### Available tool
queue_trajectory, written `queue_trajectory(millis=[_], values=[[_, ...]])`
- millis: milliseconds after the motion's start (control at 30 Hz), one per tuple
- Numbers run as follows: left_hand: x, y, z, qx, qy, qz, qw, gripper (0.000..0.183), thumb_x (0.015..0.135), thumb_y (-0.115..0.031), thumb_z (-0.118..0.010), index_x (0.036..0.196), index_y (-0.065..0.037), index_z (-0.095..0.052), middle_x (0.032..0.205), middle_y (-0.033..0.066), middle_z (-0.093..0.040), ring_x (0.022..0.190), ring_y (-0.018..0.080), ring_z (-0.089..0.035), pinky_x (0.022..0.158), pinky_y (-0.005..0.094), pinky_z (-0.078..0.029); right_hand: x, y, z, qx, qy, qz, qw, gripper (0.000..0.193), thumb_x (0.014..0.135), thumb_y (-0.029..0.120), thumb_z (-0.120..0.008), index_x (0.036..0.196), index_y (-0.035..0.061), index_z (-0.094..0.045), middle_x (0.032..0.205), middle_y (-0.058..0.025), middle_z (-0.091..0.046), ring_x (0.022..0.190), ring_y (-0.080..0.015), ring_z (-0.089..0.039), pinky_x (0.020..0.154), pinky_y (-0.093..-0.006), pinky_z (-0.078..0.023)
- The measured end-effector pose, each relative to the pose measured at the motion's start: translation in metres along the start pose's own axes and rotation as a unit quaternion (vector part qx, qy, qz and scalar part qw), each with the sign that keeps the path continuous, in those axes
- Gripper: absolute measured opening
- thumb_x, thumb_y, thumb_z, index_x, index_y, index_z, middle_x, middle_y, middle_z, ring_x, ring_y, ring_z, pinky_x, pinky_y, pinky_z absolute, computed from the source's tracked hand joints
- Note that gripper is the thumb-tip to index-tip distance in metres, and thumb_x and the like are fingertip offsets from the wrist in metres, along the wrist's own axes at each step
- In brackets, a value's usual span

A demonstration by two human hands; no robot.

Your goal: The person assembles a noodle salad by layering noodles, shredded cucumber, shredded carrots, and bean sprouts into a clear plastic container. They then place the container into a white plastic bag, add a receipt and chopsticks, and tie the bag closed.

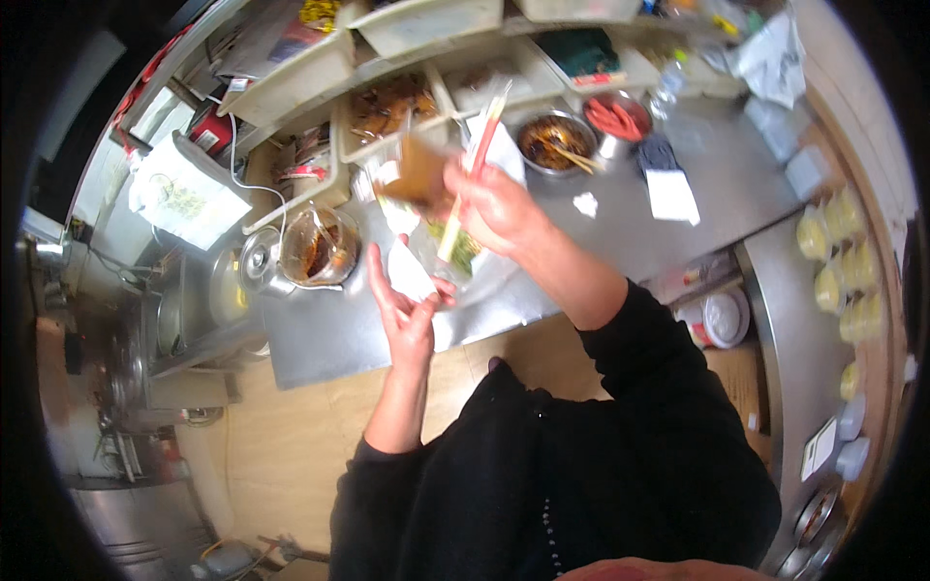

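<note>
Head view: right hand [499,205] grips chopsticks [475,169] — long axis running up-right to down-left — tips dipping into clear bowl [484,276] on steel counter [620,228]; left hand [405,305] spread open, palm up, beside the bowl's left rim.

Bright overhead light glares off the steel counter [736,194], the raised right hand [499,208] is motion-blurred, and fisheye bending darkens the rim.

Brushed steel counter [620,223], glossy clear-plastic bowl [484,276]
</note>
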State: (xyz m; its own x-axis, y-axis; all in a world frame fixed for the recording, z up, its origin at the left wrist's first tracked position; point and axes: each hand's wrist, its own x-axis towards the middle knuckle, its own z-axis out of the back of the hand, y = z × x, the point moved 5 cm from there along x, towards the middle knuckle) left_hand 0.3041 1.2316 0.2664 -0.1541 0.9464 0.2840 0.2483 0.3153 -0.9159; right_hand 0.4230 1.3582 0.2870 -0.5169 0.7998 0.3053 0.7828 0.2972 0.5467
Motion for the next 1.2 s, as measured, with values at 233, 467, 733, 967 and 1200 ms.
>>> queue_trajectory(millis=[233,467,733,967,1200], values=[[0.025,-0.002,0.037,-0.07,-0.04,0.004,0.997,0.095,0.076,0.014,-0.048,0.15,-0.014,0.004,0.154,0.0173,-0.014,0.081,0.0219,-0.062,0.067,0.0318,-0.052,-0.025,-0.038,0.116,-0.704,0.031,-0.34,0.622,0.026,0.083,0.031,-0.062,0.085,0.0049,-0.064,0.069,-0.0095,-0.062,0.062,-0.0213,-0.057,0.06,-0.0364,-0.044],[0.045,0.003,0.031,-0.077,0.026,0.033,0.996,0.095,0.074,0.012,-0.048,0.15,-0.017,0.0,0.153,0.0205,-0.018,0.076,0.0224,-0.062,0.063,0.0307,-0.052,-0.008,-0.039,0.111,-0.8,0.18,-0.096,0.565,0.033,0.071,0.031,-0.072,0.093,0.0085,-0.064,0.083,-0.0141,-0.063,0.08,-0.034,-0.062,0.073,-0.0422,-0.049],[0.063,0.0,0.008,-0.073,0.052,0.042,0.995,0.095,0.076,0.008,-0.054,0.151,-0.016,-0.001,0.151,0.0254,-0.02,0.076,0.0232,-0.062,0.06,0.0306,-0.053,0.025,-0.079,0.093,-0.847,0.144,-0.221,0.463,0.053,0.065,0.035,-0.078,0.099,-0.0004,-0.058,0.102,-0.0212,-0.056,0.098,-0.0347,-0.057,0.086,-0.0433,-0.045],[0.062,-0.005,0.011,-0.062,0.047,0.064,0.995,0.091,0.083,-0.001,-0.062,0.15,-0.014,-0.003,0.146,0.0253,-0.03,0.073,0.0211,-0.061,0.067,0.0327,-0.052,-0.008,0.047,0.029,-0.871,0.05,0.184,0.453,0.055,0.073,0.024,-0.073,0.122,0.0042,-0.056,0.117,-0.0145,-0.057,0.111,-0.0325,-0.053,0.094,-0.0441,-0.041],[0.047,-0.007,0.001,-0.043,0.044,0.099,0.993,0.087,0.083,-0.006,-0.066,0.149,-0.009,-0.009,0.126,0.0242,-0.052,0.075,0.022,-0.062,0.071,0.0344,-0.052,-0.02,0.091,0.098,-0.685,-0.196,-0.049,0.7,0.045,0.08,0.016,-0.069,0.119,-0.0017,-0.054,0.099,-0.0103,-0.062,0.092,-0.0233,-0.062,0.079,-0.0315,-0.047]])
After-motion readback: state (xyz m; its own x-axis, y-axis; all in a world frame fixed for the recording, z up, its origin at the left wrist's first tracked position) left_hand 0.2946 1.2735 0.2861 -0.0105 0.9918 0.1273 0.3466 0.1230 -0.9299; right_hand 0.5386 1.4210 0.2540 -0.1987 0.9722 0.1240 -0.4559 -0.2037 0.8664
